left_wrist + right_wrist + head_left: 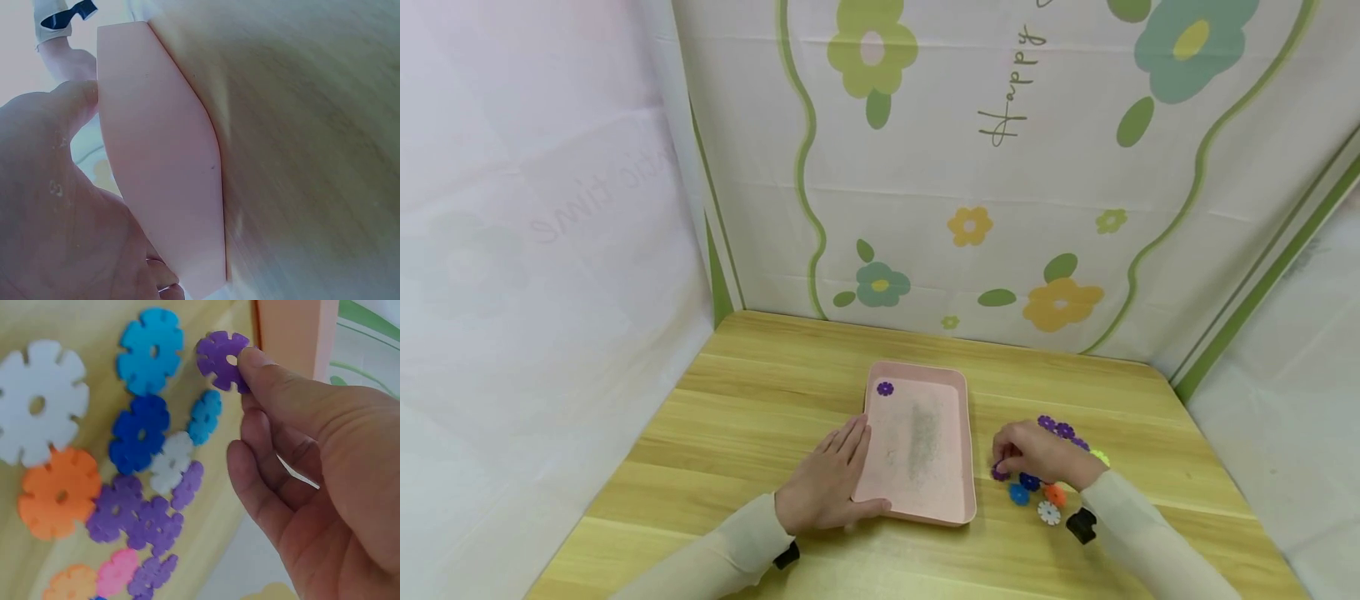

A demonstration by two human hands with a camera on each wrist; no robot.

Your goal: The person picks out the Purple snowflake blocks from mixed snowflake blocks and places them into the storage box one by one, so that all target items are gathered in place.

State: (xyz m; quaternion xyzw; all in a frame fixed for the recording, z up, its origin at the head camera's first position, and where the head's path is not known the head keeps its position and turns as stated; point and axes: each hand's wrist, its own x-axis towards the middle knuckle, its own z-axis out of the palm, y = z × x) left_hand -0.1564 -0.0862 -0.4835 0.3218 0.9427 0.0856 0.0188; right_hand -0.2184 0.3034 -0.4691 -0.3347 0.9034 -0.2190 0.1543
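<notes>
Your right hand [1037, 450] is pinching a purple flower piece [214, 356] between the thumb and a finger, and your other fingers are bending in. You are holding that piece just outside the right side of the pink tray [953, 450]; I can't tell if it is touching the table [760, 392].

Your left hand [827, 487] is resting on the left side of the tray. Its long fingers are lying straight and close together, and its thumb is sticking out and touching the near edge.

Another purple piece [885, 389] is lying flat in the far left corner of the tray. A grey smudge [923, 433] is showing on the tray's floor.

More flower pieces are sitting on the table near your right hand. A light blue piece [1019, 494] is lying close to a dark blue piece [1029, 482]. An orange piece [1056, 495] is lying near a white piece [1049, 512]. A pink piece [117, 572] is also showing. Behind the table, a flowery cloth [910, 183] is hanging.
</notes>
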